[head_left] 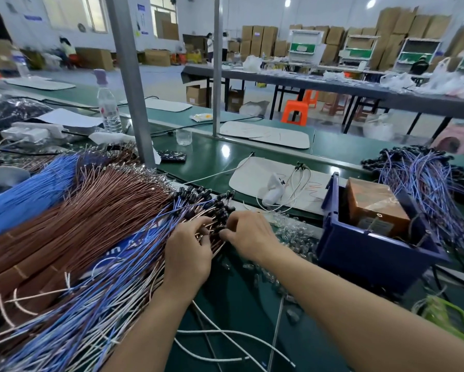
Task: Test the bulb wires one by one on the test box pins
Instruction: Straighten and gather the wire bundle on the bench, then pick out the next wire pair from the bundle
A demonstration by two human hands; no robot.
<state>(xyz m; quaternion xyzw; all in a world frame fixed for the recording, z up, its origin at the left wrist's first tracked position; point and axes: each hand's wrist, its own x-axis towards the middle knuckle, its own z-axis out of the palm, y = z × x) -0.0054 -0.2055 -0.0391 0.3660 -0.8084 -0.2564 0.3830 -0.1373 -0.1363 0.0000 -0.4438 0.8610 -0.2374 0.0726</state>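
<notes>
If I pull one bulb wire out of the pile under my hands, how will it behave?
Probably floppy: the bulb wires curve and sag across the bench. Likely to snag, since they lie crossed and tangled where the left hand and right hand dig in. Probably light, being thin with small black ends.

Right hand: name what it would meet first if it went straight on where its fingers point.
The black sockets of the bulb wires: the right hand points left into that cluster and seems to pinch one. Beyond lies the left hand, depth unclear.
</notes>
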